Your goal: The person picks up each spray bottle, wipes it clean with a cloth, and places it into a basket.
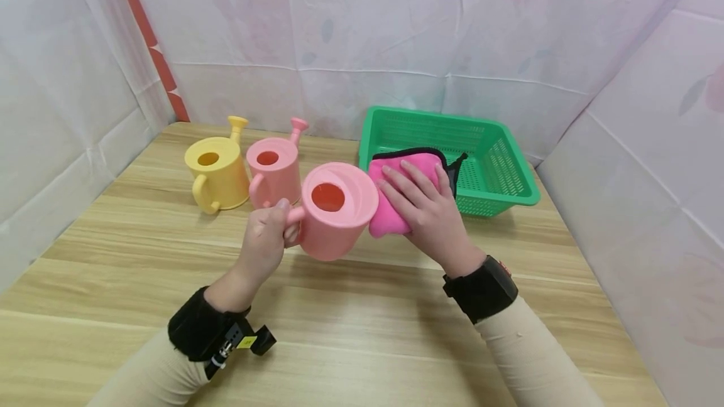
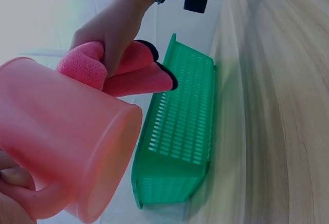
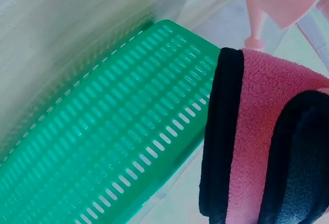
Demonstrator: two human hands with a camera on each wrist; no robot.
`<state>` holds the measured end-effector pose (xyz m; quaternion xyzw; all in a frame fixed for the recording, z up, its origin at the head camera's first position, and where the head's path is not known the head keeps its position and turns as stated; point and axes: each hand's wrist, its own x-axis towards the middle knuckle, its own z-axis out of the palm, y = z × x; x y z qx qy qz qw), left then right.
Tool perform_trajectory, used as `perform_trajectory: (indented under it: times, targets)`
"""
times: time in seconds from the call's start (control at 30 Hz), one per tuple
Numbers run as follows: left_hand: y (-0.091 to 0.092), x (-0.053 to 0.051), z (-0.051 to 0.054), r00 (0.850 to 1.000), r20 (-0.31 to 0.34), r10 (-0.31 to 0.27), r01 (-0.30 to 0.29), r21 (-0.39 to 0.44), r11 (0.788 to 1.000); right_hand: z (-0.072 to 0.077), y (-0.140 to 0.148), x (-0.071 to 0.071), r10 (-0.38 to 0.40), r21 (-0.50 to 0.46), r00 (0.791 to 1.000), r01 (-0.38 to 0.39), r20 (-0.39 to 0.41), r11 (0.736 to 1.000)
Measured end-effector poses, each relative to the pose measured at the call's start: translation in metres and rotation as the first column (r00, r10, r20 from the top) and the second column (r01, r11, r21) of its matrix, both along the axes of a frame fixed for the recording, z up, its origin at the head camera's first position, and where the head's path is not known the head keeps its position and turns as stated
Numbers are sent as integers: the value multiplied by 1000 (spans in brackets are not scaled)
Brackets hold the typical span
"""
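Head view shows the left hand (image 1: 263, 237) curled round the handle (image 1: 295, 215) of a pink watering can (image 1: 334, 237), raised above the bench (image 1: 362, 344); the right hand (image 1: 432, 215) holds a pink cloth (image 1: 389, 222) at its side. For good wiping, I would grip firmly and press the cloth flat, gently.

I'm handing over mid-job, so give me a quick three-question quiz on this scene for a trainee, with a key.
1. True or false: the left hand holds the raised pink can by its spout.
2. Fill in: the pink cloth held in the right hand has ____ edging.
3. How many watering cans stand on the wooden table?

Key:
1. False; it grips the handle.
2. Black.
3. Two: the yellow can and the second pink can.
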<state>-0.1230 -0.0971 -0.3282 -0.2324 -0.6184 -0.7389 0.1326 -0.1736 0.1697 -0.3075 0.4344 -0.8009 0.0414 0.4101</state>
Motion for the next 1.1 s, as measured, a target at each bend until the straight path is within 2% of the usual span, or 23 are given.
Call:
perform_trajectory:
  times: [0.13,0.27,0.37,0.57,0.73,0.9,1.1]
  targets:
    - [0,1,1,1000,6,2,-2,-1,1000,0,1,0,-33,-62,999,34,21,998]
    - [-1,1,2,1000,3,0,0,5,1000,-1,-2,2,-59,-83,997,63,48,995]
    - [-1,1,3,1000,8,4,-4,2,1000,-4,-6,4,-45,-80,998,49,48,996]
    - [-1,1,3,999,44,33,-32,-19,999,-8,-10,10,28,-36,999,-27,31,999]
    - [0,2,1,999,52,8,-7,-14,1000,-8,-6,8,-3,-27,1000,3,2,1000]
    - [1,2,1,999,50,13,-12,-17,1000,-8,-3,5,-28,-61,999,27,-18,998]
    - [1,3,0,998,60,22,-22,-11,1000,-10,0,3,-40,-128,998,45,43,991]
